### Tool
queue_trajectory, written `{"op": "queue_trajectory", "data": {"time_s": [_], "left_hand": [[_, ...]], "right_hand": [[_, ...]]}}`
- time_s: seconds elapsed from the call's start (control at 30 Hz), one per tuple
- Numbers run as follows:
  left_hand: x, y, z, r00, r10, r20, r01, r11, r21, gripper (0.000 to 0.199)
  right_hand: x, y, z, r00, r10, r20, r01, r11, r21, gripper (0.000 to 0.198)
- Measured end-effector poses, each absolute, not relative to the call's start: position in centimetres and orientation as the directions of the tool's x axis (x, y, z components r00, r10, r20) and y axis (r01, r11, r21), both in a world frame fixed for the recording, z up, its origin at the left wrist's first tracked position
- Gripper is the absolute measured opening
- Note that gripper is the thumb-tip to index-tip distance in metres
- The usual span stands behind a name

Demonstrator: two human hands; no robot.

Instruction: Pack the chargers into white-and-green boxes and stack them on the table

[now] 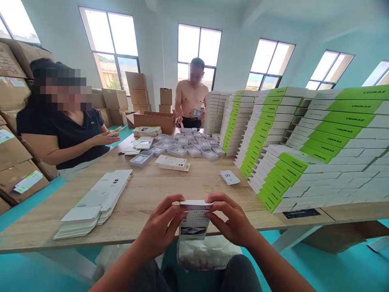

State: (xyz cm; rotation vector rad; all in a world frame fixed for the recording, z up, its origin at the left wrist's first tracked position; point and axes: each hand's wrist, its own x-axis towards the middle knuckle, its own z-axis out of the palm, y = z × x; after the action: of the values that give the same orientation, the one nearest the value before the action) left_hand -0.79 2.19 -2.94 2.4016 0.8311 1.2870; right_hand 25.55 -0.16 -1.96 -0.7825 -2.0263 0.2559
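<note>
My left hand [165, 221] and my right hand [229, 219] hold a white printed carton [193, 225] upright at the table's front edge. Fingers and thumbs of both hands pinch its top corners, around a white end flap [196, 202]. Whether anything lies inside the carton is hidden. Beyond my right hand lies a small stack of white printed leaflets [229, 177]. Flattened white cartons [100, 194] are piled on the table to the left of my hands. Past the carton, a few more white flat cartons [172, 162] rest on the wood.
Tall stacks of white-and-green boxes [334, 134] line the table's [146, 211] right side. Clear plastic trays [178, 151] cover its far middle, before a brown carton [154, 121]. One person [67, 129] sits at left holding something flat; another [193, 95] stands at the far end.
</note>
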Motion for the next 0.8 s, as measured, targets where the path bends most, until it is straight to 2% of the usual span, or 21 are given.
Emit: {"op": "queue_trajectory", "data": {"time_s": [0.1, 0.2, 0.27, 0.37, 0.43, 0.53, 0.67, 0.8], "left_hand": [[-0.8, 1.6, -3.0, 0.41, 0.582, 0.703, 0.326, -0.813, 0.483, 0.01], [-0.8, 1.1, -1.9, 0.439, 0.654, 0.616, 0.356, -0.756, 0.55, 0.003], [-0.4, 0.8, -0.9, 0.385, 0.763, 0.519, 0.411, -0.645, 0.644, 0.011], [0.3, 0.7, -0.3, 0.274, 0.878, 0.392, 0.427, -0.476, 0.769, 0.014], [0.7, 0.7, -0.3, 0.247, 0.898, 0.364, 0.38, -0.435, 0.816, 0.023], [1.1, 0.7, -0.4, 0.248, 0.882, 0.401, 0.301, -0.464, 0.833, 0.022], [0.7, 0.7, -0.4, 0.268, 0.853, 0.448, 0.274, -0.514, 0.813, 0.02], [-0.5, 1.3, -1.6, 0.357, 0.725, 0.589, 0.318, -0.688, 0.653, 0.022]], "right_hand": [[25.3, -0.3, -1.3, -0.419, 0.607, 0.675, 0.427, 0.788, -0.444, 0.023], [24.9, -0.7, -0.2, -0.408, 0.7, 0.586, 0.478, 0.71, -0.517, 0.004], [24.3, -0.9, 0.4, -0.341, 0.79, 0.51, 0.485, 0.612, -0.624, 0.012], [23.3, -1.0, 0.6, -0.214, 0.88, 0.424, 0.485, 0.473, -0.736, 0.013], [22.9, -0.9, 0.5, -0.151, 0.906, 0.395, 0.47, 0.417, -0.778, 0.014], [22.8, -0.9, 0.3, -0.132, 0.918, 0.374, 0.433, 0.393, -0.811, 0.015], [23.8, -1.0, 0.0, -0.216, 0.87, 0.443, 0.424, 0.493, -0.76, 0.012], [24.7, -0.8, -0.7, -0.384, 0.726, 0.571, 0.464, 0.686, -0.561, 0.01]]}}
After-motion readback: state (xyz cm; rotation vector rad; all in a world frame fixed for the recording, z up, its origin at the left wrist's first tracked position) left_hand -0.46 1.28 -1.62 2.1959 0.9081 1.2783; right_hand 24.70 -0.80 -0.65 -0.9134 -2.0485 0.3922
